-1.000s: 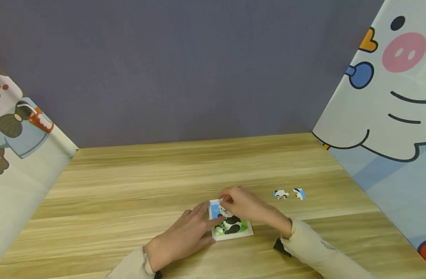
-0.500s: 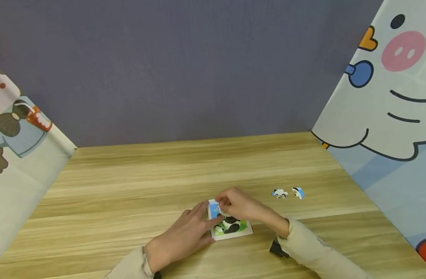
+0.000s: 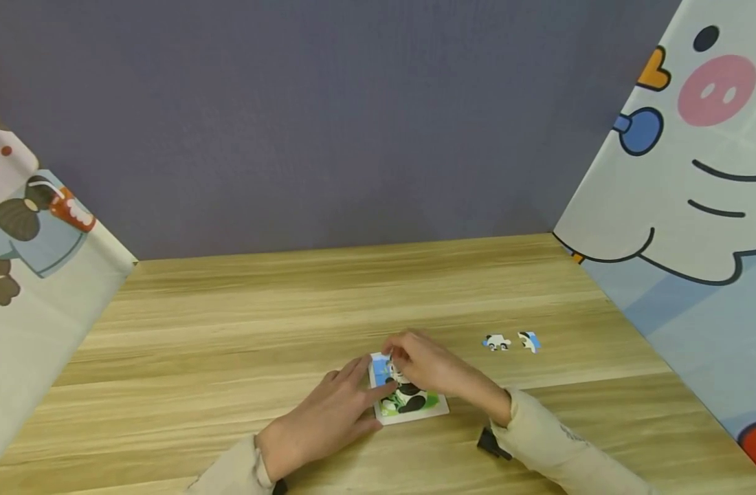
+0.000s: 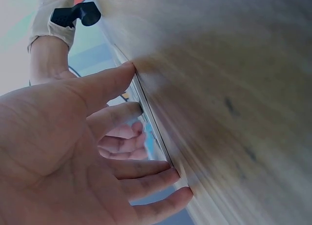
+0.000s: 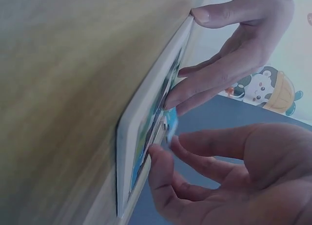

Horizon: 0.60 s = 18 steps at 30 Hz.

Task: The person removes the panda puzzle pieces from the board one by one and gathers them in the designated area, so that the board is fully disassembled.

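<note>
A small panda jigsaw puzzle (image 3: 410, 399) in a white frame lies on the wooden table. Along its left side rests my left hand (image 3: 337, 412), fingers extended, with the index finger reaching over the picture and the thumb at the near left corner. Over the top part of the puzzle, my right hand (image 3: 424, 361) bends its fingers and pinches a blue-edged puzzle piece (image 5: 171, 121), which stands tilted against the board in the right wrist view. The fingers hide much of that piece and the puzzle's upper right. In the left wrist view, the left fingertips (image 4: 183, 193) line the frame's edge.
Two loose puzzle pieces lie right of the board: one with a panda face (image 3: 497, 343) and one in blue, white and black (image 3: 529, 342). A dark grey panel (image 3: 341, 137) stands behind the table (image 3: 229, 330), with cartoon-printed panels (image 3: 693, 206) at the sides.
My right hand shifts slightly left and its fingers turn a little over the puzzle's top. The left hand keeps its place on the frame. The loose pieces have not moved.
</note>
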Available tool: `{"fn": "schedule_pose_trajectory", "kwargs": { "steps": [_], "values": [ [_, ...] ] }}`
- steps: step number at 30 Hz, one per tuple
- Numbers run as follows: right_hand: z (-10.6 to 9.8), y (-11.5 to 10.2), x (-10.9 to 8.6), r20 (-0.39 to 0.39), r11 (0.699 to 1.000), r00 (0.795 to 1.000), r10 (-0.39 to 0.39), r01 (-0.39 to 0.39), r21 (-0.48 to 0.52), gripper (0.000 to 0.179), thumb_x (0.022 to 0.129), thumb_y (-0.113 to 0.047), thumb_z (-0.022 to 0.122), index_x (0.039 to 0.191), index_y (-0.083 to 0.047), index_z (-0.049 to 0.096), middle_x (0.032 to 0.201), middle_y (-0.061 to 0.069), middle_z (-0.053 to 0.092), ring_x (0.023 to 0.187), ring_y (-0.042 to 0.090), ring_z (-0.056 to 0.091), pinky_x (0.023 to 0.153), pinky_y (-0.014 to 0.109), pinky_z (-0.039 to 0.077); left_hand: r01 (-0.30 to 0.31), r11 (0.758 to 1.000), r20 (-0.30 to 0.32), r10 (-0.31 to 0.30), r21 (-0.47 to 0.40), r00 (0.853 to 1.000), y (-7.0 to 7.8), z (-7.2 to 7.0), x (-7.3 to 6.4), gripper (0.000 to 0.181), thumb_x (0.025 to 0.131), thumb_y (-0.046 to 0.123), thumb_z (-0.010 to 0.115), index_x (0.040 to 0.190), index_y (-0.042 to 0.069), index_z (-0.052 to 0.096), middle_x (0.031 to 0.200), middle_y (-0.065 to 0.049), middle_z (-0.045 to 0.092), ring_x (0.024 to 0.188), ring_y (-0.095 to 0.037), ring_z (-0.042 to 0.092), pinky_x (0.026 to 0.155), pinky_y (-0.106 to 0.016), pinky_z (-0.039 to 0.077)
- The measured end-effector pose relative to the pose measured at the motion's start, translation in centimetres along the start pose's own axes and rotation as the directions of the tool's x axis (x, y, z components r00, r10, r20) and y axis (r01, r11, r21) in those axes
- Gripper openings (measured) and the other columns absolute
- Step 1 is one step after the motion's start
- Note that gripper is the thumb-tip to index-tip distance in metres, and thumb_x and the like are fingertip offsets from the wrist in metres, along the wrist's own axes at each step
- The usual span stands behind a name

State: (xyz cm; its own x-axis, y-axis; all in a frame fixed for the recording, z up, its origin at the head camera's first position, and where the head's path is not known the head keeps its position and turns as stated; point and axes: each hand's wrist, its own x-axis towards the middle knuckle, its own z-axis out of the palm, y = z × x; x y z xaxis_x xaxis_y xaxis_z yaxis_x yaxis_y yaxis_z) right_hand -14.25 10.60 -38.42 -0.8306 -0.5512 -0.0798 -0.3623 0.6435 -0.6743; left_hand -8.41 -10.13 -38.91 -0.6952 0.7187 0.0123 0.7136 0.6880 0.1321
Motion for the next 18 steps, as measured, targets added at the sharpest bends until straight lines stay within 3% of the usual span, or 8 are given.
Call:
{"fn": "schedule_pose_trajectory", "kwargs": {
  "steps": [6,18],
  "values": [
    [0.03,0.06,0.11,0.005,0.996,0.999,-0.049,0.048,0.074,0.018,0.095,0.004,0.057,0.104,-0.010,0.063,0.083,0.002,0.067,0.066,0.012,0.059,0.056,0.027,0.050,0.012,1.000,0.014,-0.012,-0.008,1.000,-0.05,0.05,-0.02,0.055,0.094,0.043,0.067,0.145,0.029,0.054,0.148,-0.026,0.044,0.134,-0.039,0.045,0.089,-0.054,0.053],
    [-0.22,0.04,0.01,-0.053,0.995,0.997,-0.050,0.054,0.084,0.016,0.092,0.004,0.063,0.099,-0.009,0.065,0.079,0.002,0.068,0.065,0.011,0.060,0.056,0.027,0.050,-0.004,1.000,0.010,0.004,-0.003,1.000,-0.19,0.29,0.06,0.056,0.094,0.044,0.067,0.146,0.028,0.053,0.148,-0.025,0.043,0.135,-0.039,0.045,0.088,-0.055,0.053]
  ]
}}
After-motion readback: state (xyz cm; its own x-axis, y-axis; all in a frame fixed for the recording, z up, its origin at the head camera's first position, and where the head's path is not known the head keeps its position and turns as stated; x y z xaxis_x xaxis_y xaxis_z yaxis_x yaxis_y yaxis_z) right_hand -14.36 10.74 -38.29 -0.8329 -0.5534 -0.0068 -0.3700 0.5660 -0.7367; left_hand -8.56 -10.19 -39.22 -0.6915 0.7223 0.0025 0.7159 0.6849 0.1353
